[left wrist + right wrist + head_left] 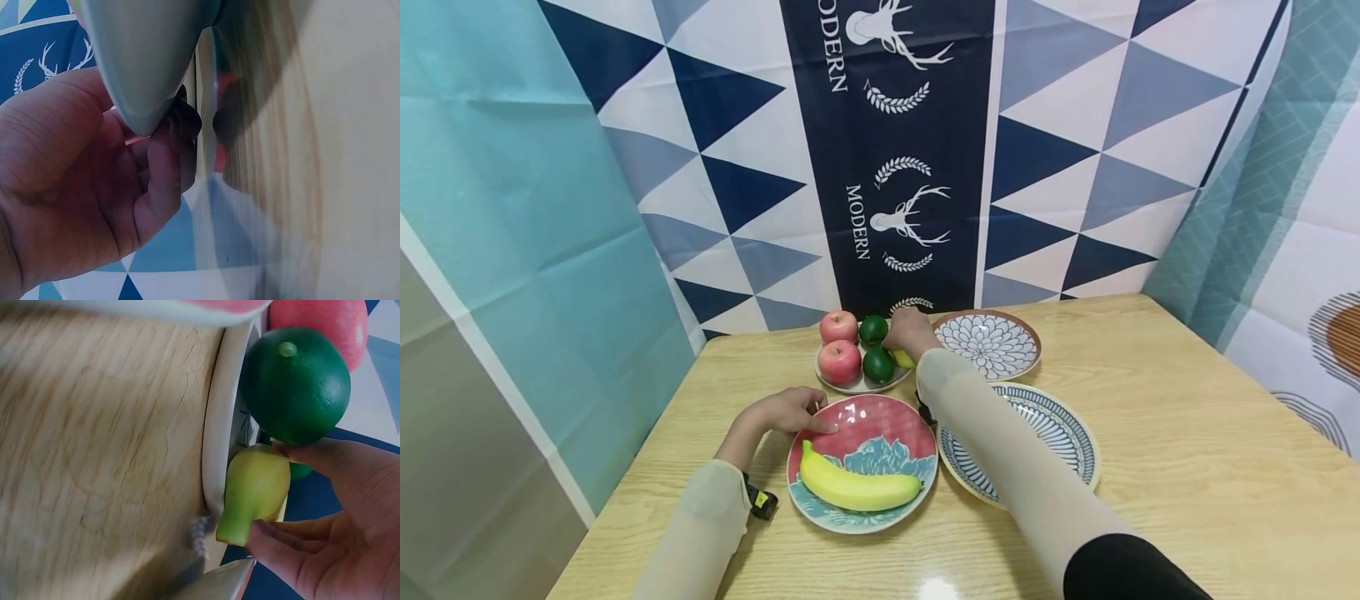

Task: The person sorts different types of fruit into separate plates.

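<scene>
Pinching, left hand [793, 410] on red plate's rim [862, 529], right hand [912, 330] on yellow fruit [258, 481] at white plate's edge [220, 419]

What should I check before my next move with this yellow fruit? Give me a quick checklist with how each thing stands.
1. Right-hand grip on the yellow fruit: ok, thumb and fingers hold it.
2. Left-hand grip on the pink-and-teal plate: ok, at its rim.
3. Bare space on that plate: ok, beyond the banana.
4. Yellow fruit apart from the nearest dark green fruit: cannot tell, they look very close.
5. Yellow fruit lifted off the white plate: cannot tell.
6. Right sleeve not touching the blue-patterned plate: cannot tell, it crosses above in the head view.
</scene>
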`<move>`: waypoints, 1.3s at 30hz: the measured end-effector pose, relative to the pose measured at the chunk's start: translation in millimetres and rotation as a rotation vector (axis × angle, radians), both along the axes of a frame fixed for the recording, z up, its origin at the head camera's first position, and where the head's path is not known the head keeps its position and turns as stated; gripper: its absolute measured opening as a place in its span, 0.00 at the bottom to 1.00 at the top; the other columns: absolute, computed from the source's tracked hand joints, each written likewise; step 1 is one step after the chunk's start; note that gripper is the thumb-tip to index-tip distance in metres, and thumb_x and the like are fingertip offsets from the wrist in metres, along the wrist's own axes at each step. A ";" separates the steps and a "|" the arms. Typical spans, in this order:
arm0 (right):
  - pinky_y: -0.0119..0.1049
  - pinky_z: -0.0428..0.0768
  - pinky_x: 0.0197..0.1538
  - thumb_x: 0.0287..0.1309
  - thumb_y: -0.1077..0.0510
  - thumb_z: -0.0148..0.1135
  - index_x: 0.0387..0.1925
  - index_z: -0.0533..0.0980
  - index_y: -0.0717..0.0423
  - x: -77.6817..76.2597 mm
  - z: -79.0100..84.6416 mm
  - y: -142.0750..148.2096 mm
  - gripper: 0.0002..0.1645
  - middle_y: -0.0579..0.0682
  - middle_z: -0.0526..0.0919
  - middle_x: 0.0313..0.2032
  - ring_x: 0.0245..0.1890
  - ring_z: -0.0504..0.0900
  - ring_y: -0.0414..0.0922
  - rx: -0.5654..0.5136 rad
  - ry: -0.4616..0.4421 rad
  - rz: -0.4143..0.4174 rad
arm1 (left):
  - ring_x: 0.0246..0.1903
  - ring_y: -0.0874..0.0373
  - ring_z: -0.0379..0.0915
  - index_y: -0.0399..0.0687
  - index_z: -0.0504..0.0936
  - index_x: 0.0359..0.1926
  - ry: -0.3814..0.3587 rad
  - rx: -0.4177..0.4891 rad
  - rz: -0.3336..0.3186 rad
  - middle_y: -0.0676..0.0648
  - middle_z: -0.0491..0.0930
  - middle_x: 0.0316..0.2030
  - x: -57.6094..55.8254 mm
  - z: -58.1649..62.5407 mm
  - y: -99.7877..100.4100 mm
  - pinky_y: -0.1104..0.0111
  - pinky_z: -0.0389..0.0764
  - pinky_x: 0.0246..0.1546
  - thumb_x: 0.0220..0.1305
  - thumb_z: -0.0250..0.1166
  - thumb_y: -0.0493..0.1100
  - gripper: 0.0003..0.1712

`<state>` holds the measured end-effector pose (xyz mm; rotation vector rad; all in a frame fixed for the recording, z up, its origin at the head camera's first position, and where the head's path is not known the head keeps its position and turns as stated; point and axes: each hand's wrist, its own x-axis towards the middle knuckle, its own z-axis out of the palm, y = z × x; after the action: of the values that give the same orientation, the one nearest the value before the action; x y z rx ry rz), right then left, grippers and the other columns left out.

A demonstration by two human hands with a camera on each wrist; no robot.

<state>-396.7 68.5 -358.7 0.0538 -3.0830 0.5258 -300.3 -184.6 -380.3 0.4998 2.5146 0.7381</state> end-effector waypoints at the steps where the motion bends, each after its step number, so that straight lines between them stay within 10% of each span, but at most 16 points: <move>1: 0.43 0.82 0.51 0.59 0.50 0.73 0.48 0.82 0.63 -0.5 -0.5 -0.2 0.23 0.57 0.83 0.46 0.44 0.80 0.52 -0.003 -0.006 -0.006 | 0.39 0.51 0.74 0.46 0.80 0.43 -0.001 0.001 0.000 0.45 0.79 0.38 0.3 0.3 0.3 0.65 0.78 0.36 0.69 0.73 0.51 0.15; 27: 0.48 0.77 0.62 0.61 0.45 0.72 0.45 0.81 0.63 2.8 17.4 10.4 0.25 0.59 0.84 0.49 0.52 0.79 0.55 0.029 0.041 0.111 | 0.35 0.52 0.74 0.45 0.80 0.41 0.003 0.010 0.003 0.45 0.78 0.36 1.2 -0.2 -0.5 0.66 0.78 0.34 0.68 0.74 0.51 0.16; 34: 0.46 0.79 0.50 0.60 0.42 0.70 0.31 0.79 0.57 -23.2 2.2 25.4 0.21 0.54 0.80 0.33 0.42 0.79 0.55 -0.001 0.055 0.157 | 0.37 0.52 0.74 0.45 0.80 0.43 -0.008 0.024 0.006 0.45 0.79 0.38 0.1 -1.3 -0.4 0.66 0.79 0.35 0.68 0.74 0.50 0.16; 39: 0.38 0.76 0.37 0.60 0.44 0.71 0.28 0.78 0.56 0.2 11.8 24.6 0.20 0.50 0.77 0.27 0.32 0.77 0.49 -0.022 0.111 0.158 | 0.38 0.52 0.74 0.45 0.80 0.44 -0.015 0.021 0.008 0.45 0.79 0.38 -0.1 -2.3 0.2 0.65 0.79 0.36 0.69 0.74 0.50 0.16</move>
<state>-396.5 93.2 -346.8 0.3174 -2.9794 0.5420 -300.4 -184.3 -382.6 0.4906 2.4990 0.7692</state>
